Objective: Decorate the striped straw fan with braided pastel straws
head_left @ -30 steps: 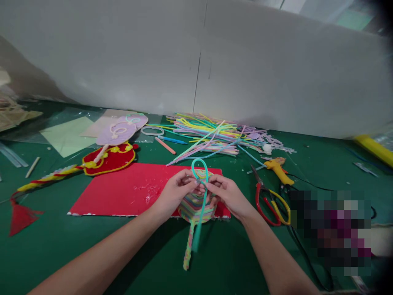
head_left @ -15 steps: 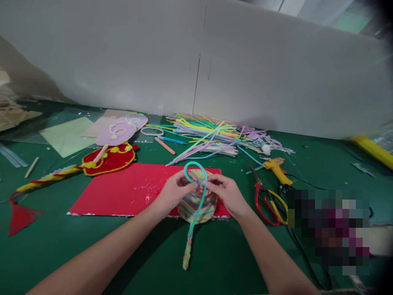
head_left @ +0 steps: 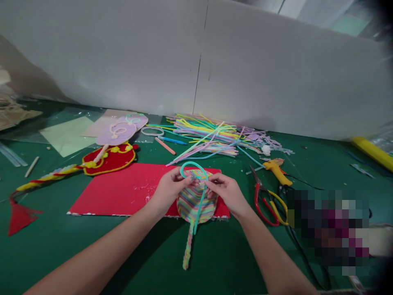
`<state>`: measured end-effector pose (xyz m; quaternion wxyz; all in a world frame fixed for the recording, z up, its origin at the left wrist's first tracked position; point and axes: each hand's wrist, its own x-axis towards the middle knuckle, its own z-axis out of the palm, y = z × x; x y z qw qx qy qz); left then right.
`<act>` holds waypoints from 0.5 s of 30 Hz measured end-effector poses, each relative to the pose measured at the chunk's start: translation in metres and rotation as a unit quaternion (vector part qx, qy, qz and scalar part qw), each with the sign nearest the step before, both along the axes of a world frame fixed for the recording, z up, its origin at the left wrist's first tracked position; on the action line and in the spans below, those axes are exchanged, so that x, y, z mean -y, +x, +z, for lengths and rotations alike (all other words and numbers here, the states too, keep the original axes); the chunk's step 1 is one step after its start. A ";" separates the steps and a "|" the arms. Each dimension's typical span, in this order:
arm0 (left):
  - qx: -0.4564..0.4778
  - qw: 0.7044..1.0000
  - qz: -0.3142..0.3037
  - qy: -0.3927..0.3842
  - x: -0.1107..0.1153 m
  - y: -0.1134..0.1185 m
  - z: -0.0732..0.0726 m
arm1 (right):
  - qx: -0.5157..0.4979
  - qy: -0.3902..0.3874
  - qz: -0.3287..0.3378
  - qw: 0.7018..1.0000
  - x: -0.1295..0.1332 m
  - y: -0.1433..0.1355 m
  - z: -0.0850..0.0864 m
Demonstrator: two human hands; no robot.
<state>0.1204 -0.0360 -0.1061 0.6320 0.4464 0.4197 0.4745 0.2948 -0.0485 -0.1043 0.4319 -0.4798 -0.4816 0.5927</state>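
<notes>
Between my two hands is a turquoise pipe cleaner (head_left: 201, 207), bent into a loop at its top with a loose tail hanging down. My left hand (head_left: 172, 186) pinches it at the loop's left side. At the loop's right side, the fingers of my right hand (head_left: 225, 190) are closed on the same pipe cleaner. Directly beneath lies a striped fan (head_left: 188, 205) in pastel colours with a twisted handle pointing toward me. Its upper part is partly hidden by my fingers. The fan rests over the right part of a red board (head_left: 119, 192).
Behind the board is a pile of pipe cleaners (head_left: 208, 133). To the right lie scissors (head_left: 260, 200) and a yellow glue gun (head_left: 278, 171) with a black cord. A red fan (head_left: 113, 159) and a lilac fan (head_left: 123, 129) lie left. A grey wall (head_left: 138, 53) stands behind.
The turquoise loop has widened and tilted left, its ends drawn apart. My left hand has shifted slightly left, and the tail has swung right, off the fan's handle.
</notes>
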 end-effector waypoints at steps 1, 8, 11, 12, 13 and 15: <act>0.014 1.000 0.023 -0.006 0.000 0.001 -0.001 | -0.007 -0.014 0.018 1.000 0.001 -0.002 0.000; 0.022 0.994 0.104 0.006 0.005 0.006 -0.006 | -0.055 -0.070 0.062 0.994 0.008 -0.017 0.001; -0.006 0.997 0.080 0.009 0.008 0.008 -0.002 | -0.058 -0.078 0.076 0.992 0.010 -0.019 0.001; -0.014 0.997 0.070 0.013 0.008 0.008 -0.001 | -0.059 -0.082 0.082 0.992 0.010 -0.019 0.001; -0.023 0.998 0.063 0.017 0.009 0.008 0.001 | -0.058 -0.086 0.089 0.991 0.010 -0.019 0.001; -0.040 0.997 0.059 0.026 0.010 0.009 0.003 | -0.055 -0.092 0.103 0.989 0.010 -0.018 0.001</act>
